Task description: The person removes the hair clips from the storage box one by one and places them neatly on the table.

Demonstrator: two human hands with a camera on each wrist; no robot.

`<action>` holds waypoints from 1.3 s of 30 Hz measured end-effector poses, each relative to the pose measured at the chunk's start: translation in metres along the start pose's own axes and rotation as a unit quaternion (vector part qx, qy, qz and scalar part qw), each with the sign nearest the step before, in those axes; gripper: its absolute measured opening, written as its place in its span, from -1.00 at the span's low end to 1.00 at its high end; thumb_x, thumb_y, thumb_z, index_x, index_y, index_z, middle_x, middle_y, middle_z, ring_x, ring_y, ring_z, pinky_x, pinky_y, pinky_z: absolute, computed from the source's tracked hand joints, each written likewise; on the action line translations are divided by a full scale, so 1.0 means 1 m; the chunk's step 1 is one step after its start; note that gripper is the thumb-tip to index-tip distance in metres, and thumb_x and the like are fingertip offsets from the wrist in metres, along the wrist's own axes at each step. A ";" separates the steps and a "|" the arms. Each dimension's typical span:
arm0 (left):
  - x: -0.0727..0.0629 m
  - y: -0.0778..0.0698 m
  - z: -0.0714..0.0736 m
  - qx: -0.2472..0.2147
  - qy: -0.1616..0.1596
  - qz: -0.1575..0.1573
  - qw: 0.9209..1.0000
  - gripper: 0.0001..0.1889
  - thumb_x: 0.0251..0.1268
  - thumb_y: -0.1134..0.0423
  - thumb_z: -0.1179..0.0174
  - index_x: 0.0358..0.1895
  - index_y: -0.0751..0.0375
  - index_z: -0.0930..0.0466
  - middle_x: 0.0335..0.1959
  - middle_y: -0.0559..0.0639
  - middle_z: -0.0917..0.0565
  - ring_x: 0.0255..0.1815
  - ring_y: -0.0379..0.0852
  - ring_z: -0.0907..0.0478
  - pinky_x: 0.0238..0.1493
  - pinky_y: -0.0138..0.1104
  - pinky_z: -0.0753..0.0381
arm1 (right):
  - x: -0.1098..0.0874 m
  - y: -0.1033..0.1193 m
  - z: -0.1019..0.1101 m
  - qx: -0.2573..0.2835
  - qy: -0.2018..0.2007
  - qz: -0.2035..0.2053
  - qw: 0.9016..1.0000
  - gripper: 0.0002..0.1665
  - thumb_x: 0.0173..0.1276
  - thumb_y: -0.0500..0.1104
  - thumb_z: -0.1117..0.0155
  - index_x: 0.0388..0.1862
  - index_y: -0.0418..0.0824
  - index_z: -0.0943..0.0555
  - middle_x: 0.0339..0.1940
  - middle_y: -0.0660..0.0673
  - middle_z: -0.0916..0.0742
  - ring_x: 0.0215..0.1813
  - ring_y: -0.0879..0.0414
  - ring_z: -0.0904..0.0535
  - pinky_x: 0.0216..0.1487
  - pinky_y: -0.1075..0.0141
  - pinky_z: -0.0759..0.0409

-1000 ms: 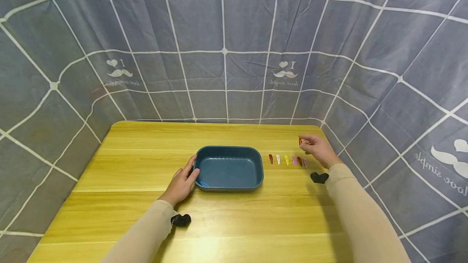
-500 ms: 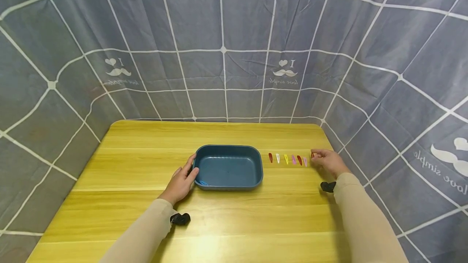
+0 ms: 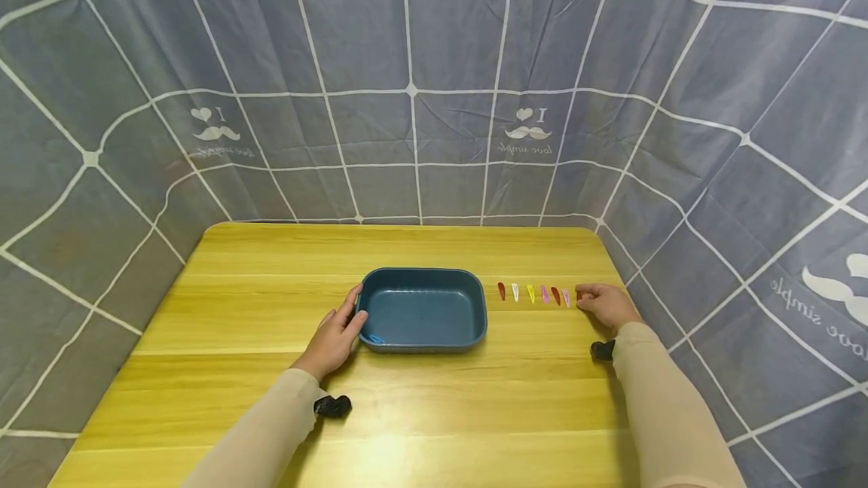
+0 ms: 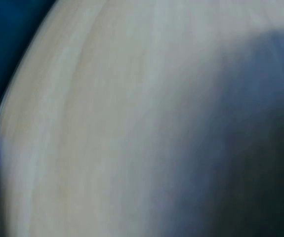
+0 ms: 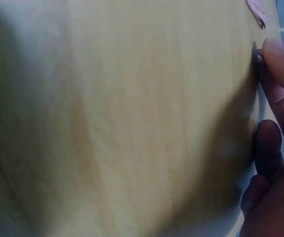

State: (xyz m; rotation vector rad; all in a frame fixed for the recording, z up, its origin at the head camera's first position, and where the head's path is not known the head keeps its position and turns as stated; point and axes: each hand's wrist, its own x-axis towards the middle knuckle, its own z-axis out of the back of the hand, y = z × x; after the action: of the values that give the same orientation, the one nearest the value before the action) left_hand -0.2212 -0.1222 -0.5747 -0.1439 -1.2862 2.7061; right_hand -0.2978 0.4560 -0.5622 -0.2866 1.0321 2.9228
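Note:
In the head view, a dark blue plastic tub (image 3: 423, 322) stands on the table. My left hand (image 3: 328, 341) holds its left side, thumb over the rim and fingers along the outer wall. A blue hair clip (image 3: 375, 339) lies in its near left corner. Right of the tub, snap hair clips form a row: a dark red clip (image 3: 502, 291), a white clip (image 3: 515, 293), a yellow clip (image 3: 531, 294) and several more. At the row's right end my right hand (image 3: 610, 306) pinches a red hair clip (image 3: 579, 295) at the tabletop, mostly hidden by the fingertips.
The yellow wood-grain table (image 3: 434, 413) ends at a grey curtain (image 3: 461, 126) with white grid lines at the back and sides. A pink hair clip (image 5: 258, 12) lies close to my right fingertips in the right wrist view. The left wrist view is blurred.
My right hand, pinching the red hair clip, has moved right and nearer, down to the table beyond the row's right end. My left hand stays at the tub.

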 end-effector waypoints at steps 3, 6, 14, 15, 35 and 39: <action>0.000 0.000 0.000 0.001 -0.003 0.000 1.000 -0.35 0.75 -0.15 0.17 0.75 -0.28 0.08 0.64 0.25 -0.30 0.65 0.40 -0.20 0.68 0.30 0.19 | 0.001 -0.001 -0.001 -0.008 0.002 0.002 1.000 -0.42 0.55 -0.13 -0.29 0.43 -0.41 -0.54 0.34 -0.46 -0.65 0.43 -0.43 -0.48 0.48 -0.27 -0.38; 0.000 0.001 -0.001 0.001 -0.004 -0.004 1.000 -0.35 0.75 -0.17 0.17 0.75 -0.27 0.08 0.63 0.25 -0.32 0.63 0.37 -0.25 0.69 0.28 0.19 | 0.000 -0.003 -0.003 -0.008 0.004 0.000 1.000 -0.43 0.55 -0.16 -0.28 0.42 -0.42 -0.54 0.38 -0.47 -0.62 0.47 -0.45 -0.44 0.50 -0.26 -0.36; 0.001 0.002 -0.002 0.001 -0.009 -0.001 1.000 -0.34 0.73 -0.22 0.19 0.74 -0.28 0.07 0.63 0.25 -0.32 0.66 0.42 -0.17 0.67 0.33 0.17 | -0.001 -0.004 -0.003 -0.004 0.005 0.009 1.000 -0.45 0.54 -0.16 -0.31 0.38 -0.43 -0.57 0.33 -0.44 -0.66 0.39 -0.40 -0.51 0.45 -0.24 -0.42; 0.001 0.002 -0.002 0.001 -0.009 0.001 1.000 -0.34 0.73 -0.22 0.19 0.74 -0.29 0.07 0.63 0.25 -0.32 0.66 0.43 -0.15 0.67 0.33 0.17 | -0.001 -0.003 -0.002 -0.005 0.004 0.009 1.000 -0.46 0.53 -0.16 -0.32 0.38 -0.42 -0.58 0.31 -0.44 -0.67 0.37 -0.39 -0.53 0.44 -0.24 -0.43; 0.002 0.002 -0.003 0.002 -0.009 -0.003 1.000 -0.34 0.73 -0.22 0.20 0.75 -0.27 0.09 0.64 0.23 -0.30 0.66 0.40 -0.17 0.69 0.30 0.23 | 0.000 -0.008 -0.007 0.013 -0.002 -0.001 1.000 -0.37 0.53 -0.10 -0.33 0.46 -0.39 -0.52 0.43 -0.47 -0.57 0.47 -0.41 -0.44 0.49 -0.25 -0.37; 0.002 0.001 -0.003 0.000 -0.009 -0.002 1.000 -0.34 0.75 -0.18 0.18 0.75 -0.27 0.09 0.65 0.23 -0.29 0.66 0.40 -0.17 0.69 0.29 0.23 | -0.002 -0.005 -0.006 0.014 0.001 -0.006 1.000 -0.37 0.56 -0.10 -0.30 0.48 -0.39 -0.50 0.47 -0.47 -0.54 0.51 -0.44 -0.38 0.52 -0.26 -0.33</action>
State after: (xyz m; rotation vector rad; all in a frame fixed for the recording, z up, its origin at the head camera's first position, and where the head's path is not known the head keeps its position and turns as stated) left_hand -0.2224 -0.1208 -0.5776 -0.1181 -1.2905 2.7092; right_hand -0.2941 0.4566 -0.5696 -0.2948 1.0678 2.8953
